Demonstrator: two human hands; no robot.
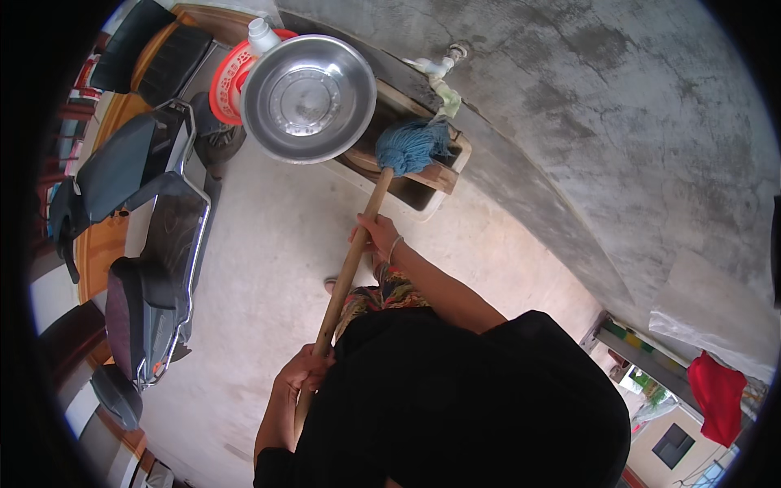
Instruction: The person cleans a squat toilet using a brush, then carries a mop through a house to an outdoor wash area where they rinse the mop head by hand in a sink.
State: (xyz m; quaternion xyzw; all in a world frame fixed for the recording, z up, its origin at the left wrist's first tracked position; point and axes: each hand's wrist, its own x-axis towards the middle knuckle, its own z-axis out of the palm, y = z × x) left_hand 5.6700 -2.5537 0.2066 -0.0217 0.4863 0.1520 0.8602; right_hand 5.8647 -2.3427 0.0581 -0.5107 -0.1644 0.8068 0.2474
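Both my hands grip the wooden handle of a mop (345, 274). My right hand (377, 235), with a bracelet at the wrist, holds it nearer the mop head; my left hand (305, 367) holds it lower, close to my black shirt. The blue string mop head (412, 146) rests over a basin-like trough (430, 210) by the wall, against a wooden board (436, 177) lying across it. Just behind the mop head, a tap (442, 64) with a pale greenish sleeve on its spout sticks out from the wall. The handle's lower end is hidden by my body.
A large metal basin (308, 100) sits over the trough's left part, beside a red plastic basket (226, 85) and a white container (262, 36). An electric scooter (158, 226) stands at left, near black-backed chairs (174, 67). A grey concrete wall (549, 104) runs along the right; red cloth (717, 396) hangs lower right.
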